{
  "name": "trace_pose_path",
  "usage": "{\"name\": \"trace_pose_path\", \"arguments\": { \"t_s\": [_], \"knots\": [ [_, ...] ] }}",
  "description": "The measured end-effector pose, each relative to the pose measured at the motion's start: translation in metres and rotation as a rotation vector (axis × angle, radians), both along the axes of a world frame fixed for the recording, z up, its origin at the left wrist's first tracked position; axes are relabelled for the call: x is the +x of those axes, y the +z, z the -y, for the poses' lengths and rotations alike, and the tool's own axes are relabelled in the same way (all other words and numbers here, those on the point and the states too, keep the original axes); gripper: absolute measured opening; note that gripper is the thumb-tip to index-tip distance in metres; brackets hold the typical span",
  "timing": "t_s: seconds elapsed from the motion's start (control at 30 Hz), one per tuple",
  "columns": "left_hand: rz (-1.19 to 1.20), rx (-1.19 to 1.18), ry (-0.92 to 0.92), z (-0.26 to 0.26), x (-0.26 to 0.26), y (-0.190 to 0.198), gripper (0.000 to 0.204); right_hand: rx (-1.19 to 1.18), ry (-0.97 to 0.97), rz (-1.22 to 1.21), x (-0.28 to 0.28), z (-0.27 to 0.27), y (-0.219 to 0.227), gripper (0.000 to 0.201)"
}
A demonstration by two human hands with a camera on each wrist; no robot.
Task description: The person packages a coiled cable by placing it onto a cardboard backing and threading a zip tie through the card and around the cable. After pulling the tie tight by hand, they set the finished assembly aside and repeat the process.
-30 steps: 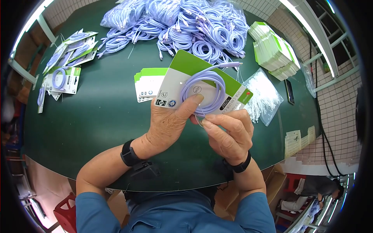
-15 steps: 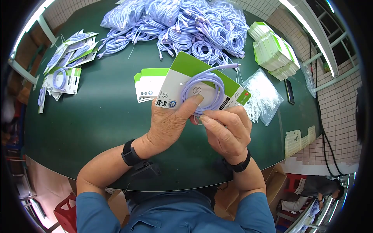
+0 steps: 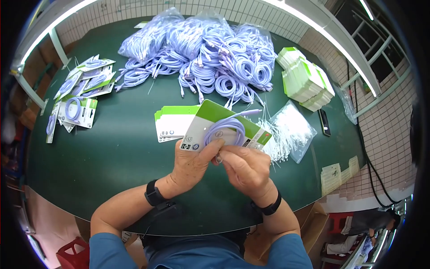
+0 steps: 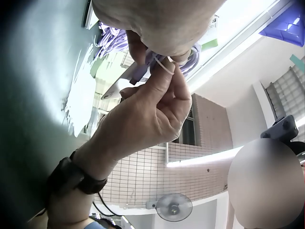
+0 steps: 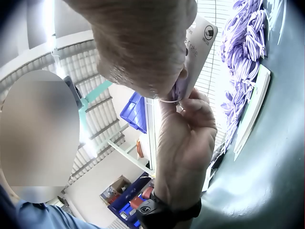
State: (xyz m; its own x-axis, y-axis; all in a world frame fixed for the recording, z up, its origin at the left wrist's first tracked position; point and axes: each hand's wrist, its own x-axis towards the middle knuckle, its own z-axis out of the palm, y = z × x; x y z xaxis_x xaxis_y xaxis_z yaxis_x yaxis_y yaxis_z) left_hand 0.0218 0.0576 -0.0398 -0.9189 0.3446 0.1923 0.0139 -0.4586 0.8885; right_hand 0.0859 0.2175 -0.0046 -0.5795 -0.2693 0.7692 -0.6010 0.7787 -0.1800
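The left hand clamped the card and coil above the green table, the right hand pinching the tie at their lower edge; a flat coil and an even pull seemed best. Farther off lay heaped cables, then a tiled wall.

This is a workshop bench where goods get packed; heaps of coiled lilac cables crowd a green table, with stacked cardboard backing cards and a bag of white ties near them; tube lights, tiled walls and a corrugated roof look plainly industrial.
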Motion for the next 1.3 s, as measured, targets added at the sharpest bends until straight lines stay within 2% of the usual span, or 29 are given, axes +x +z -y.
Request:
{"name": "trace_pose_path", "arguments": {
  "t_s": [0.2, 0.33, 0.47, 0.53, 0.6, 0.67, 0.7, 0.77, 0.8, 0.87, 0.9, 1.0, 1.1, 1.17, 1.27, 1.3],
  "knots": [
    [0.023, -0.005, -0.031, 0.002, 0.001, 0.002, 0.021, 0.014, -0.030, -0.054, -0.003, 0.001, 0.004, 0.028],
    [0.064, 0.025, -0.055, 0.000, 0.001, -0.001, 0.022, -0.055, -0.026, 0.058, -0.002, 0.002, 0.010, 0.028],
    [-0.016, 0.032, 0.005, 0.000, -0.005, -0.003, 0.023, -0.121, 0.045, 0.084, -0.007, -0.002, 0.006, 0.026],
    [0.028, 0.047, -0.039, 0.003, -0.007, 0.006, 0.024, -0.186, 0.006, -0.133, -0.005, -0.013, 0.012, 0.026],
    [0.054, 0.043, -0.061, 0.005, -0.009, 0.014, 0.024, -0.248, -0.152, -0.315, -0.008, -0.038, 0.010, 0.022],
    [0.080, 0.065, -0.088, 0.006, -0.008, 0.018, 0.026, -0.764, -0.224, -0.117, -0.012, -0.053, 0.005, 0.015],
    [0.093, 0.073, -0.106, 0.006, -0.007, 0.020, 0.027, -0.783, -0.239, -0.115, -0.017, -0.065, 0.000, 0.015],
    [0.097, 0.065, -0.138, 0.006, -0.001, 0.024, 0.029, -1.273, -0.120, 0.482, -0.027, -0.084, -0.014, 0.018],
    [0.095, 0.081, -0.157, 0.005, 0.001, 0.025, 0.031, -1.299, -0.132, 0.479, -0.028, -0.083, -0.020, 0.018],
    [0.101, 0.071, -0.195, 0.004, 0.005, 0.023, 0.034, -1.456, 0.541, 0.963, -0.027, -0.073, -0.031, 0.024],
    [0.080, 0.066, -0.197, 0.003, 0.007, 0.021, 0.036, -1.486, 0.537, 0.951, -0.021, -0.069, -0.040, 0.024],
    [0.043, 0.036, -0.207, 0.005, 0.011, 0.014, 0.039, -1.324, 0.634, 1.121, -0.004, -0.054, -0.069, 0.035],
    [0.019, 0.030, -0.185, 0.004, 0.011, 0.011, 0.042, -1.376, 0.661, 1.137, -0.003, -0.058, -0.093, 0.038],
    [0.021, 0.019, -0.195, 0.003, 0.012, 0.010, 0.043, -1.402, 0.673, 1.143, -0.003, -0.062, -0.098, 0.040],
    [0.019, 0.022, -0.198, 0.002, 0.011, 0.009, 0.045, -1.186, 0.593, 1.242, -0.006, -0.070, -0.097, 0.047],
    [0.023, 0.016, -0.193, 0.002, 0.011, 0.009, 0.045, -1.190, 0.595, 1.243, -0.008, -0.070, -0.093, 0.047]
  ]
}}
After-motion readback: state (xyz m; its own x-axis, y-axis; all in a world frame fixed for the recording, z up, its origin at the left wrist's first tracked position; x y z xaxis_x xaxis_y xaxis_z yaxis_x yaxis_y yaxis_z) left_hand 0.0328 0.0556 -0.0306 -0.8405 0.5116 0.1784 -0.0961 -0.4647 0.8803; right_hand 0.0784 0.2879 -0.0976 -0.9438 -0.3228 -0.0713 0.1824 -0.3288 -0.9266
